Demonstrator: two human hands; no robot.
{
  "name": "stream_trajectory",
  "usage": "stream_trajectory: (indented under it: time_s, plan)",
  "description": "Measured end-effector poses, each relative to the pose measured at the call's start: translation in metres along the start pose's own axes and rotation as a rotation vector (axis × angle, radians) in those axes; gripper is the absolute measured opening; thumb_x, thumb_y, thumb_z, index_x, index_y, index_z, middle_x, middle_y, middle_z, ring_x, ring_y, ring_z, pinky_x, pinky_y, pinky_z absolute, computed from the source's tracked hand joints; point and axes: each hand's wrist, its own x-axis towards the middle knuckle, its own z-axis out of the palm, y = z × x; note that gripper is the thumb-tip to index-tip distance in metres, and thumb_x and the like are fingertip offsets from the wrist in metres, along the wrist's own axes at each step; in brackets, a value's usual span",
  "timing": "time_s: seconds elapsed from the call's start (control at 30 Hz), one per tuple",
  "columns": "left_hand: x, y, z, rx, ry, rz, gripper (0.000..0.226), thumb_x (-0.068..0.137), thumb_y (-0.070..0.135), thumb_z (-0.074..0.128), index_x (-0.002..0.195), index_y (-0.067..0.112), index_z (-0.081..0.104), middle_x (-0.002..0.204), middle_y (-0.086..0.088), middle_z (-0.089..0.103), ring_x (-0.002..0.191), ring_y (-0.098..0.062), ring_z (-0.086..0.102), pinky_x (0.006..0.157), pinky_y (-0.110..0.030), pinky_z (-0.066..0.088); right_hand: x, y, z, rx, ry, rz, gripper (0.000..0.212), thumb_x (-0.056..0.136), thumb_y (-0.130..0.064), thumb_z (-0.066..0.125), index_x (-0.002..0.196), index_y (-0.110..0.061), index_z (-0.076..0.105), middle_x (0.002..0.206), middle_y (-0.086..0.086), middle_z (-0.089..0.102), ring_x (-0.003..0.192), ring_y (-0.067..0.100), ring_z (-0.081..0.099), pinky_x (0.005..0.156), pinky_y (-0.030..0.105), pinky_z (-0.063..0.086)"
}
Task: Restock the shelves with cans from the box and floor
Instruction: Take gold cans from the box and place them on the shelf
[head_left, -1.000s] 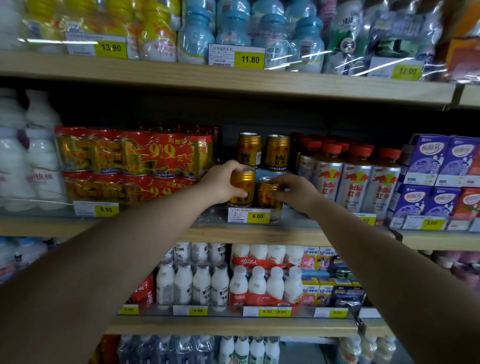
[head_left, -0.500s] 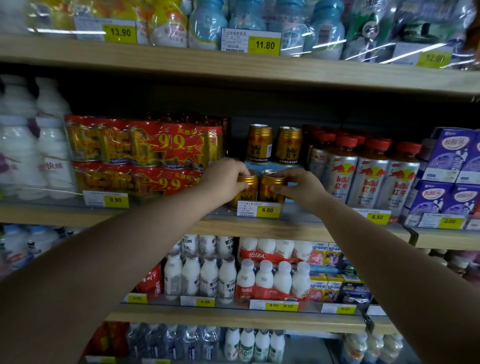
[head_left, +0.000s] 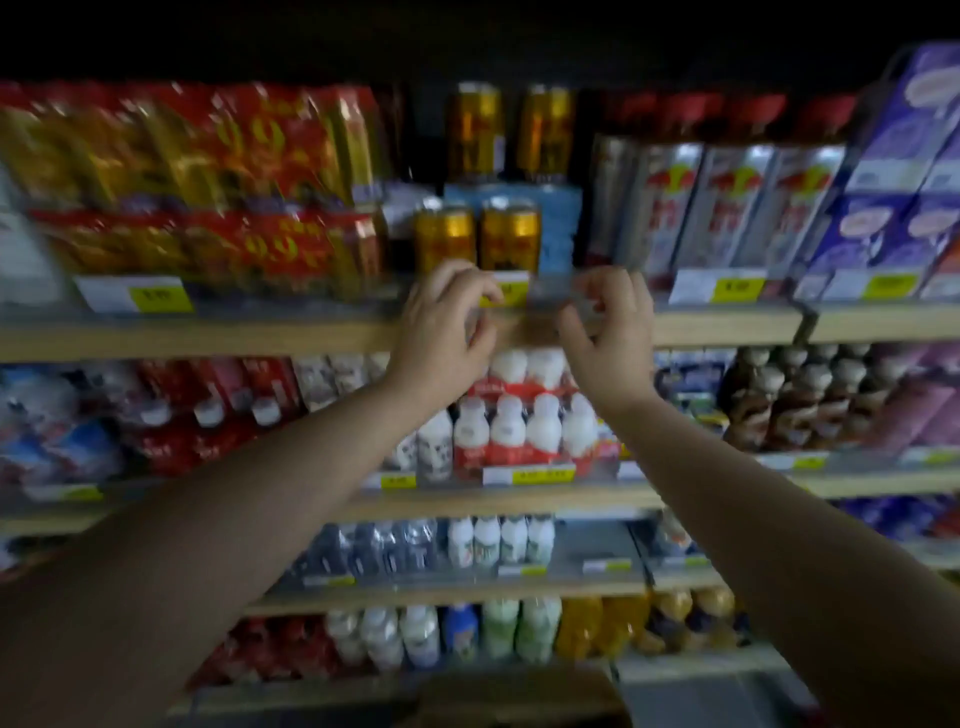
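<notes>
Down at bottom edge, brown cardboard box (head_left: 519, 699), contents blurred, cannot tell. Nearer shelf, my left hand (head_left: 441, 332) and right hand (head_left: 610, 338), fingers (head_left: 483, 296) half-curled, loose, gripping nothing, just below wooden shelf edge (head_left: 208, 338). Beyond, two short gold metal cans (head_left: 478, 236) upright, side by side at shelf front, above yellow price tag (head_left: 511, 291). My judgement: pair placed; next, reach to box, grip one can per hand, set flush behind front row.
</notes>
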Motion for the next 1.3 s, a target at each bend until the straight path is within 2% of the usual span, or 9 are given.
stream_trajectory:
  time_s: [0.13, 0.3, 0.4, 0.53, 0.63, 0.77, 0.9, 1.13, 1.3]
  plan:
    - [-0.103, 0.003, 0.066, -0.097, -0.489, -0.119, 0.024, 0.072, 0.006, 0.058, 0.095, 0.011, 0.061, 0.106, -0.013, 0.054, 0.096, -0.031, 0.056, 0.079, -0.038, 0.049, -0.110, 0.042, 0.002, -0.032, -0.239, 0.111, 0.021, 0.083, -0.019, 0.049, 0.091, -0.001, 0.056, 0.088, 0.015, 0.055, 0.083, 0.021, 0.045, 0.070, 0.034, 0.037]
    - [-0.238, 0.013, 0.126, -0.166, -1.057, -0.455, 0.046, 0.082, 0.010, 0.057, 0.127, 0.016, 0.049, 0.135, -0.010, 0.041, 0.119, -0.030, 0.047, 0.094, -0.042, 0.044, -0.259, 0.094, -0.020, -0.039, -0.681, 0.534, 0.038, 0.081, -0.033, 0.048, 0.104, -0.005, 0.058, 0.104, 0.015, 0.054, 0.093, 0.030, 0.054, 0.073, 0.028, 0.036]
    - [-0.307, 0.021, 0.152, -0.190, -1.132, -0.612, 0.041, 0.082, 0.008, 0.057, 0.123, 0.013, 0.056, 0.129, -0.010, 0.053, 0.119, -0.026, 0.051, 0.092, -0.027, 0.041, -0.332, 0.121, -0.035, -0.136, -0.844, 0.830, 0.032, 0.083, -0.018, 0.057, 0.114, -0.011, 0.057, 0.120, 0.011, 0.050, 0.110, 0.032, 0.051, 0.086, 0.032, 0.042]
    - [-0.392, 0.023, 0.191, -0.204, -1.165, -0.833, 0.032, 0.080, 0.006, 0.061, 0.110, 0.017, 0.062, 0.112, -0.003, 0.063, 0.104, -0.021, 0.060, 0.084, -0.025, 0.043, -0.428, 0.150, -0.057, -0.219, -1.074, 1.088, 0.036, 0.088, -0.027, 0.054, 0.123, -0.022, 0.049, 0.124, 0.002, 0.044, 0.109, 0.026, 0.053, 0.085, 0.038, 0.049]
    - [-0.456, 0.021, 0.227, -0.169, -1.273, -0.864, 0.029, 0.083, 0.014, 0.061, 0.110, 0.022, 0.060, 0.106, 0.009, 0.058, 0.095, -0.008, 0.054, 0.078, -0.022, 0.037, -0.503, 0.171, -0.070, -0.246, -1.111, 1.248, 0.042, 0.087, -0.028, 0.058, 0.128, -0.025, 0.047, 0.129, 0.001, 0.045, 0.108, 0.023, 0.054, 0.088, 0.041, 0.052]
    - [-0.544, 0.012, 0.280, -0.233, -1.365, -0.958, 0.027, 0.085, 0.019, 0.060, 0.110, 0.028, 0.055, 0.112, 0.005, 0.054, 0.093, -0.016, 0.057, 0.074, -0.027, 0.043, -0.594, 0.197, -0.065, -0.305, -1.098, 1.427, 0.049, 0.088, -0.030, 0.059, 0.134, -0.025, 0.043, 0.129, 0.002, 0.047, 0.102, 0.020, 0.056, 0.084, 0.040, 0.054]
    - [-0.625, 0.006, 0.336, -0.317, -1.382, -1.044, 0.036, 0.088, 0.013, 0.059, 0.122, 0.020, 0.050, 0.118, 0.001, 0.048, 0.088, -0.012, 0.051, 0.064, -0.020, 0.038, -0.676, 0.225, -0.054, -0.404, -1.103, 1.444, 0.052, 0.088, -0.030, 0.061, 0.136, -0.025, 0.043, 0.130, 0.004, 0.048, 0.097, 0.017, 0.052, 0.074, 0.027, 0.044]
    - [-0.727, -0.020, 0.422, -0.257, -1.374, -0.730, 0.055, 0.080, 0.020, 0.070, 0.130, 0.020, 0.046, 0.133, -0.006, 0.045, 0.109, -0.026, 0.055, 0.090, -0.042, 0.050, -0.782, 0.298, -0.012, -0.484, -1.147, 1.459, 0.061, 0.090, -0.031, 0.060, 0.145, -0.025, 0.032, 0.138, 0.005, 0.042, 0.109, 0.025, 0.055, 0.072, 0.027, 0.046]
    - [-0.775, -0.029, 0.484, 0.009, -1.439, -0.345, 0.078, 0.080, 0.024, 0.071, 0.144, 0.026, 0.027, 0.157, -0.006, 0.018, 0.141, -0.032, 0.022, 0.110, -0.041, 0.026, -0.835, 0.341, 0.018, -0.608, -1.554, 1.361, 0.069, 0.086, -0.038, 0.065, 0.142, -0.020, 0.030, 0.137, 0.013, 0.041, 0.116, 0.035, 0.050, 0.085, 0.042, 0.048]
